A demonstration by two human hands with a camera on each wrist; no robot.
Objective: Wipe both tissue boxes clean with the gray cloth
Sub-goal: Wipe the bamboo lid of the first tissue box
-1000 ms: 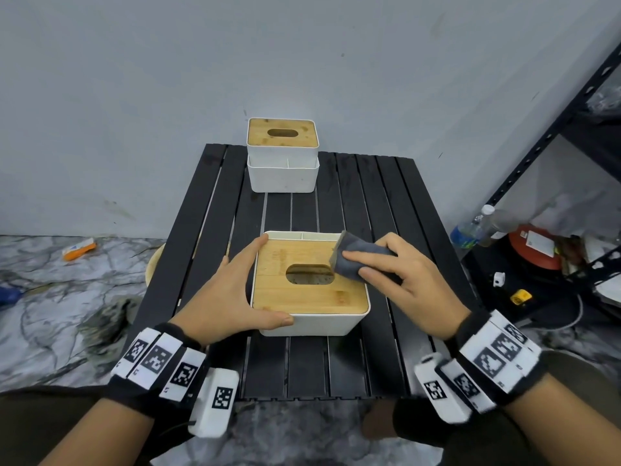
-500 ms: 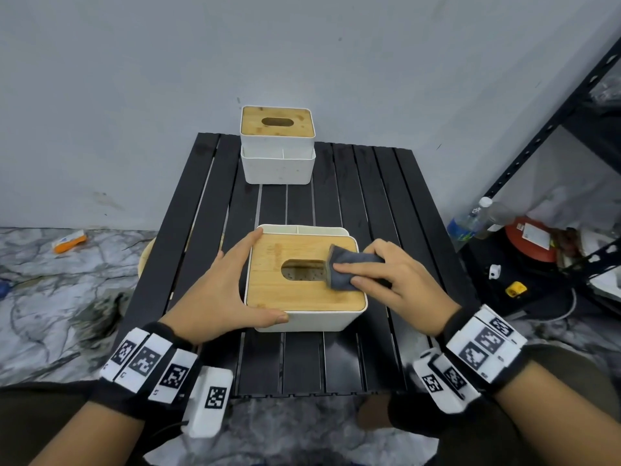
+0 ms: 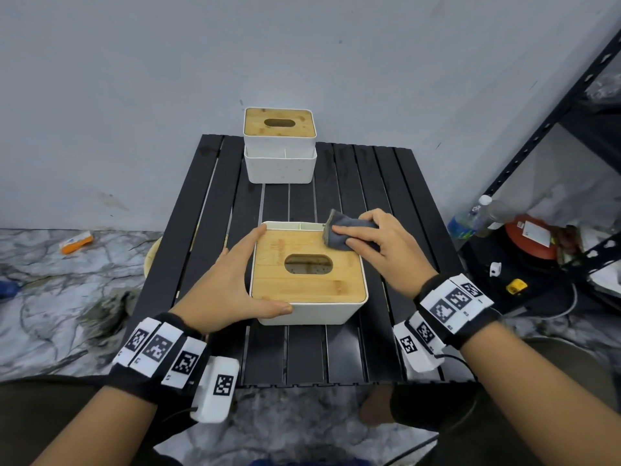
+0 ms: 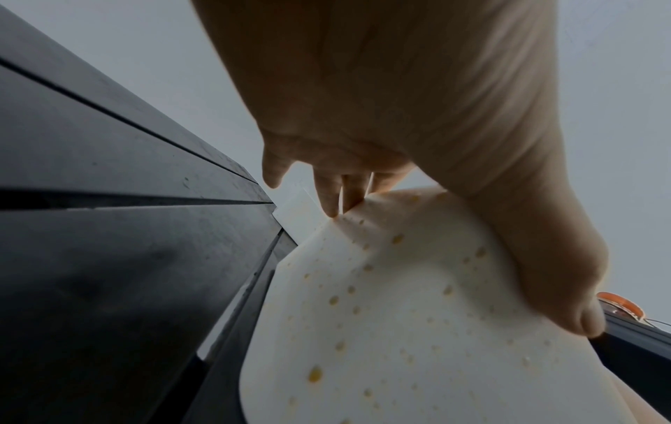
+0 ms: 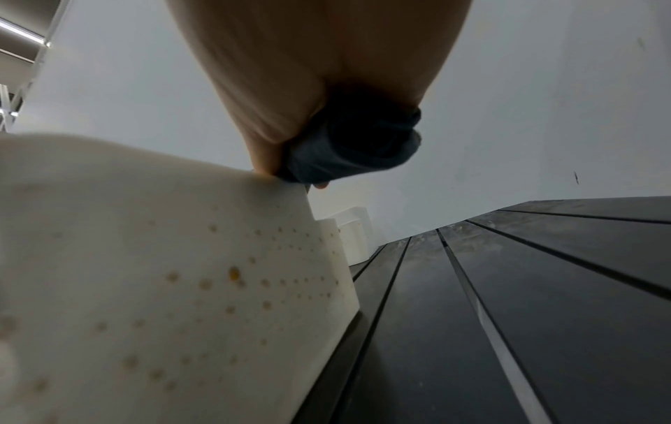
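Note:
The near tissue box (image 3: 309, 280), white with a bamboo lid and an oval slot, stands mid-table. My left hand (image 3: 232, 280) braces its left side, fingers along the far-left corner and thumb on the front wall. The left wrist view shows the box's speckled white wall (image 4: 399, 315) under that hand (image 4: 381, 114). My right hand (image 3: 383, 247) holds the folded gray cloth (image 3: 339, 232) against the lid's far right corner. In the right wrist view the cloth (image 5: 356, 143) is bunched under the fingers at the top edge of the box (image 5: 163, 272). A second tissue box (image 3: 280, 142) stands at the table's far edge.
The black slatted table (image 3: 386, 203) stands against a grey wall. A black metal rack (image 3: 554, 112) rises on the right, with a water bottle (image 3: 470, 216), a red object (image 3: 531, 235) and clutter on the floor below. An orange item (image 3: 76, 242) lies on the marble floor at left.
My right hand has slid the cloth from beside the slot to the lid's far right corner. The left hand keeps its hold on the box.

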